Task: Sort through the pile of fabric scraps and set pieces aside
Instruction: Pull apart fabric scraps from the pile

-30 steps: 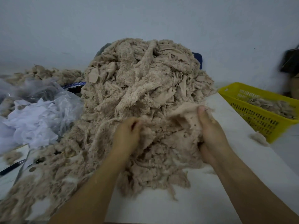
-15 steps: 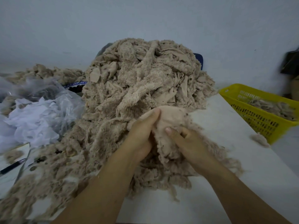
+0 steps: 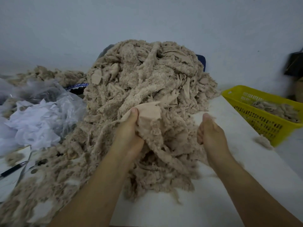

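Gripping a smooth beige scrap (image 3: 149, 110) in the left hand (image 3: 129, 131) to separate it from the fleece pile (image 3: 147, 76); curling the right hand (image 3: 211, 135) alongside, perhaps pinching fluff (image 3: 212, 118).

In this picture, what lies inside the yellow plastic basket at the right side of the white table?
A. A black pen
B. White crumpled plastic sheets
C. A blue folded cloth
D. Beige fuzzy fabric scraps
D: beige fuzzy fabric scraps lie inside the yellow plastic basket, and no other kind of thing shows in it.
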### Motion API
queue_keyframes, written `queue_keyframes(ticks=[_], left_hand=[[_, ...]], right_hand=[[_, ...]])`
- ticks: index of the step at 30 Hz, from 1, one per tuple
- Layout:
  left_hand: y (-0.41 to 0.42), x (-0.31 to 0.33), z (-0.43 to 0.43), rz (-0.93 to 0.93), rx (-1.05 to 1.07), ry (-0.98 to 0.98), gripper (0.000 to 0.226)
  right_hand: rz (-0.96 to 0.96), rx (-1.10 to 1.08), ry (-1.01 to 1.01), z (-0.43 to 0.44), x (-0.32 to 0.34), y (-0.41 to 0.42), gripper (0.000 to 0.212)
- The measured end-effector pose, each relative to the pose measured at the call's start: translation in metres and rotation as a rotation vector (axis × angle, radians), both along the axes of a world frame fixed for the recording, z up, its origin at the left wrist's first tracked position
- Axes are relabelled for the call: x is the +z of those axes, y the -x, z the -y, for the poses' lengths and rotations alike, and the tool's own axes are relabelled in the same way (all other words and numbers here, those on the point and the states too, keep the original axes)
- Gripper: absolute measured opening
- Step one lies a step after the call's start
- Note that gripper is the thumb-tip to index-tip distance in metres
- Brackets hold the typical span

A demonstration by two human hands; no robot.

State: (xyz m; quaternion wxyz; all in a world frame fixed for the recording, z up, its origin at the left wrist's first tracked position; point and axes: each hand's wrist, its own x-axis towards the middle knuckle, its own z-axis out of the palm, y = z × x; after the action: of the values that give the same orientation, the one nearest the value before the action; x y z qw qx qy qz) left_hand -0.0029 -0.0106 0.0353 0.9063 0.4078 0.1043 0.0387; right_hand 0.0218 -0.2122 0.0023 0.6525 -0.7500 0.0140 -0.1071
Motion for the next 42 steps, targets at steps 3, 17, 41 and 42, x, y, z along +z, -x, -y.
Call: queue_keyframes(ticks=[3,17,41,42], left_hand=[[0.004,-0.005,0.008,0.031,-0.118,-0.014,0.033],[0.02,-0.021,0.028,-0.022,-0.326,-0.4,0.02],[0.022,-0.028,0.046,0.067,0.198,-0.554,0.035],[0.023,-0.026,0.046,0.055,0.205,-0.563,0.036]], right_hand=[[-0.134,0.109,-0.05,-0.002,0.004,0.001,0.067],[-0.206,0.224,-0.348,-0.038,0.022,-0.002,0.055],[0.024,0.08,0.351,-0.037,0.003,-0.003,0.058],[0.031,0.076,0.343,-0.037,0.002,-0.004,0.056]])
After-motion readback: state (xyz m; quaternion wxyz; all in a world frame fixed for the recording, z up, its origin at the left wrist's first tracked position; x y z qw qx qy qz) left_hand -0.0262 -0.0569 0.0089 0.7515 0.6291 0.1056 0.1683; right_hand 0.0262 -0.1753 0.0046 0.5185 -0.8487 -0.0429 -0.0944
